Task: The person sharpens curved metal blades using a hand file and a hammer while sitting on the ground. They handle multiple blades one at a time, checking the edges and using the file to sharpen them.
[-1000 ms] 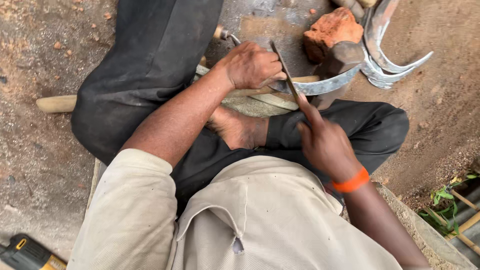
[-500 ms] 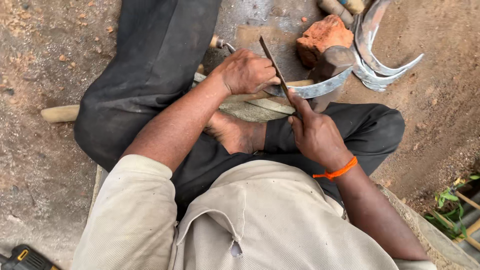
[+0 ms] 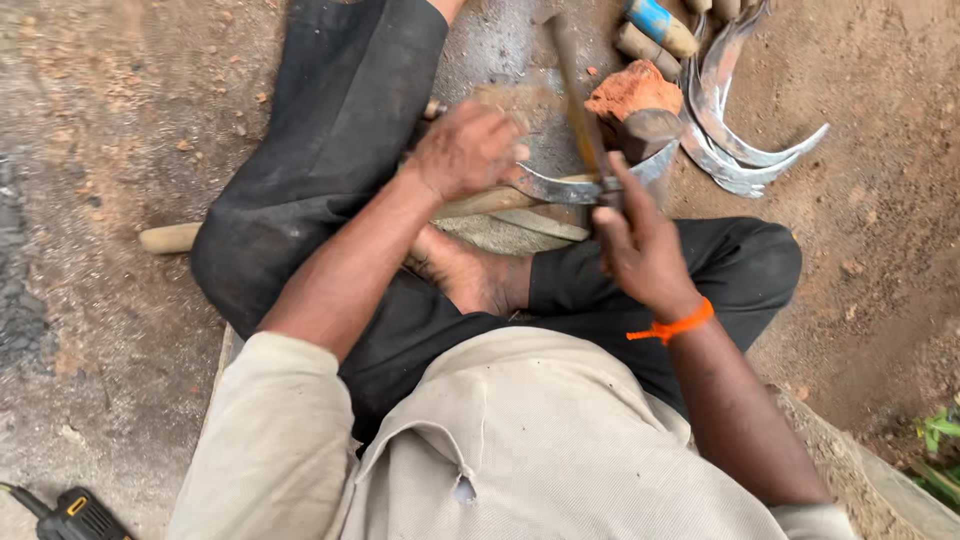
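I sit cross-legged on bare ground (image 3: 90, 150). One curved sickle blade (image 3: 560, 188), grey and shiny along its edge, lies across my lap on a wooden handle (image 3: 170, 238). My left hand (image 3: 468, 150) presses on it, fingers curled together over the blade. My right hand (image 3: 640, 245) clamps a narrow file (image 3: 575, 100), blurred. Two spare blades (image 3: 740, 140) lie beside one reddish brick (image 3: 632, 92). Two handles (image 3: 655, 28) rest beyond.
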